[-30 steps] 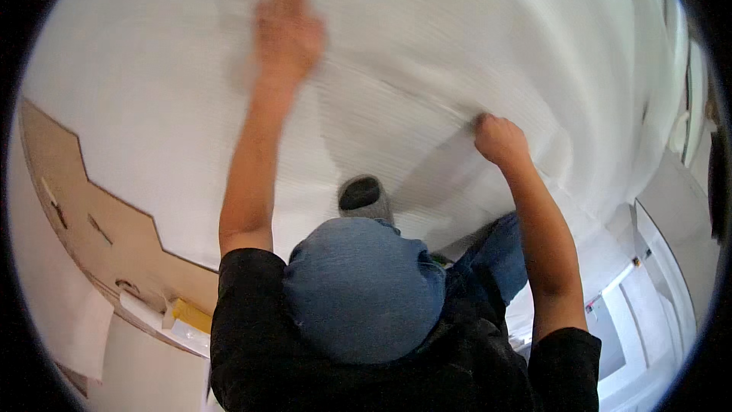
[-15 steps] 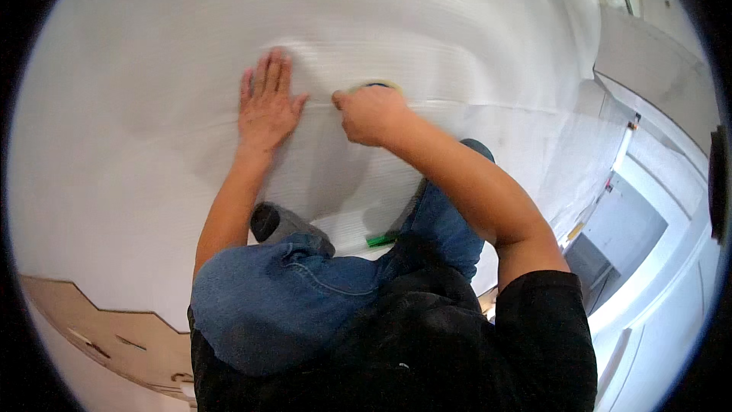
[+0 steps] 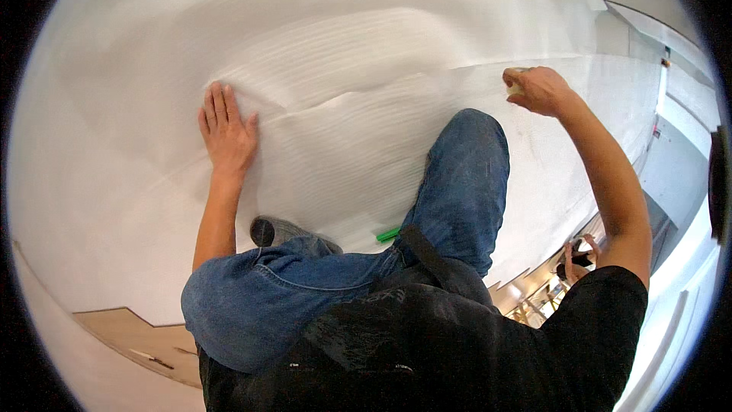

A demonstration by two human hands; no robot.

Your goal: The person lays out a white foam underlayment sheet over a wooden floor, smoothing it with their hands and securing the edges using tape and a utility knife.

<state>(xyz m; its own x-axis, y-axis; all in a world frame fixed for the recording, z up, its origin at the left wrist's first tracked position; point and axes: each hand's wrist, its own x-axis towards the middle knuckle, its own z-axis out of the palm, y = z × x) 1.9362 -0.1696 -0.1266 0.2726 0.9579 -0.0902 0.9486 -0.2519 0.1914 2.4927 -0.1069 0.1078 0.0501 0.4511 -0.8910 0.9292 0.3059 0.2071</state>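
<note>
On the floor, kneeling over a big white foam sheet (image 3: 366, 46) that fills nearly the whole view. Left hand (image 3: 226, 131) is fully open — 4 fingers together, thumb spread, palm pressed flat right at the edge of the upper sheet layer (image 3: 396, 145), where it overlaps the layer below. Nothing held in it.

Right hand (image 3: 536, 89) is out at arm's length along that same edge, well apart from the left. Fingers curled shut around a small pale object (image 3: 515, 85) — mostly hidden by the fingers, can't tell what it is. Hand sits on or just above the sheet at the edge line.

Both knees in blue jeans (image 3: 457, 183) rest on the foam. Green marker-like item (image 3: 388, 234) lies on the sheet just beside the right thigh. Grey shoe (image 3: 268, 230) below the left forearm. Bare wood floor (image 3: 137, 336) shows at lower left.
</note>
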